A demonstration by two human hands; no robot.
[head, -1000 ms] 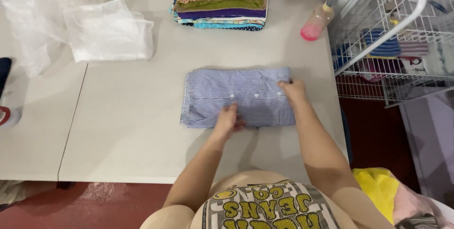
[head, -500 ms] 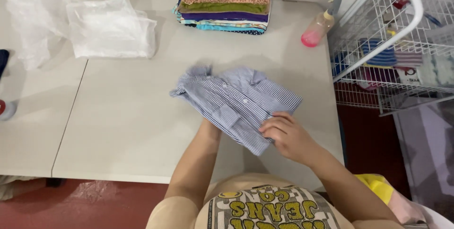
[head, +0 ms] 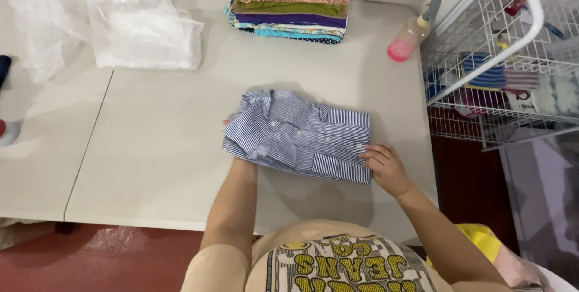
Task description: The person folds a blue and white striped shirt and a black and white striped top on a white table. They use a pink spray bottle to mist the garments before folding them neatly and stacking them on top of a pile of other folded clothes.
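Observation:
A folded blue-and-white striped shirt (head: 301,135) lies on the grey table (head: 157,165), collar and button front facing up, collar end to the left. My left hand (head: 227,122) is tucked under the shirt's left end, with only a fingertip showing at the edge. My right hand (head: 383,168) grips the shirt's lower right corner, fingers curled over the fabric.
A stack of folded colourful clothes (head: 286,2) sits at the table's far edge. Clear plastic bags (head: 145,32) lie at the far left. A pink spray bottle (head: 412,34) stands beside a white wire basket (head: 500,57) holding clothes on the right.
The folded shirt was lifted and flipped from back side up to collar side up, then brought down onto the table. My left hand went underneath it and my right moved to its right corner.

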